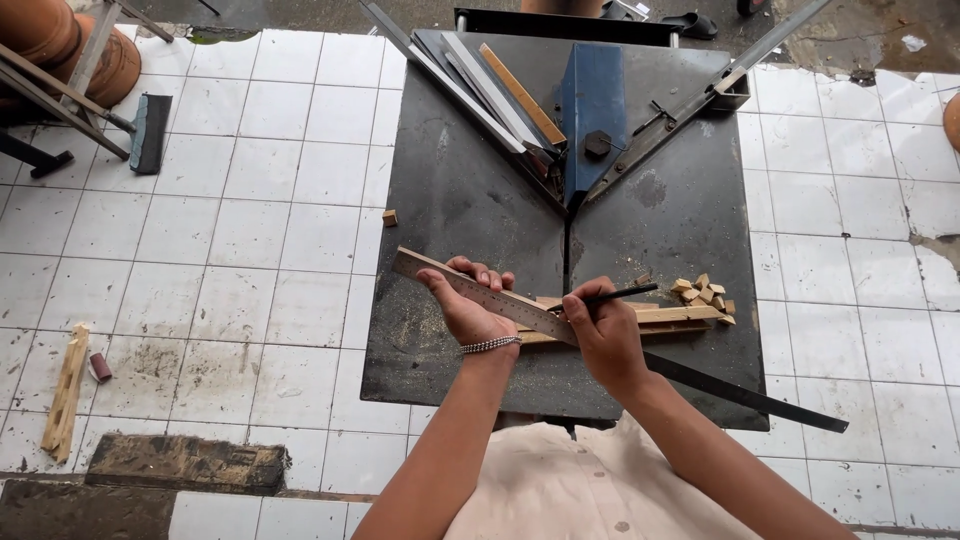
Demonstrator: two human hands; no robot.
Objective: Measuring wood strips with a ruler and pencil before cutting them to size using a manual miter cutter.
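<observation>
My left hand (468,305) grips a long wooden strip (418,264) with a ruler laid along it, holding them slanted over the dark saw table (450,200). A bead bracelet circles that wrist. My right hand (600,325) holds a black pencil (630,293) with its tip near the ruler, right next to the left hand. Under both hands lie pale wooden strips (680,315) flat on the table.
Several small wood offcuts (703,291) are piled right of the strips. A blue saw guard (592,100) with angled metal fences sits at the table's far side, with slats (490,85) leaning there. A long dark metal bar (760,398) juts off the near right corner. Wood scrap (65,392) lies on the white tiles at left.
</observation>
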